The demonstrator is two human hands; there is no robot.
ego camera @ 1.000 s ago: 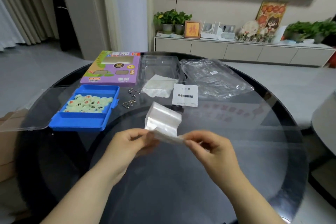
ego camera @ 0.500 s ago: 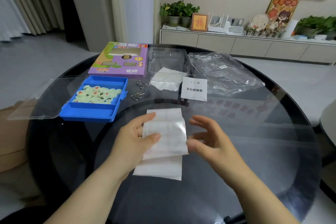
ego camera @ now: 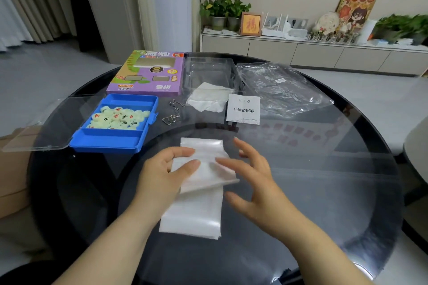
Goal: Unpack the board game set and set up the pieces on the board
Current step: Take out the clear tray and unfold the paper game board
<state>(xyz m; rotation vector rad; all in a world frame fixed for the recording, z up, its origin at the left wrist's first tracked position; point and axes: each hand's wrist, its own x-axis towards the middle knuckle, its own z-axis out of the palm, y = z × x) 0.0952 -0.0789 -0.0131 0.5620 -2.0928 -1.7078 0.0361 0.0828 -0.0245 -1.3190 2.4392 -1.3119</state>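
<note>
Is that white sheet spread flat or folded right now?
Partly folded: the white sheet has its near panel flat on the table, a flap doubled over it, held by the left hand.

Nearer you than the blue tray (ego camera: 108,143), the folded white sheet (ego camera: 196,213) looks like thin, satiny plastic film on the glossy dark glass table (ego camera: 324,192). The tray is smooth moulded plastic and its pieces (ego camera: 118,117) are pale and glossy. To its right are thin metal wire loops (ego camera: 172,118), a matt paper leaflet (ego camera: 243,110) and a crinkled clear plastic bag (ego camera: 278,90).
</note>
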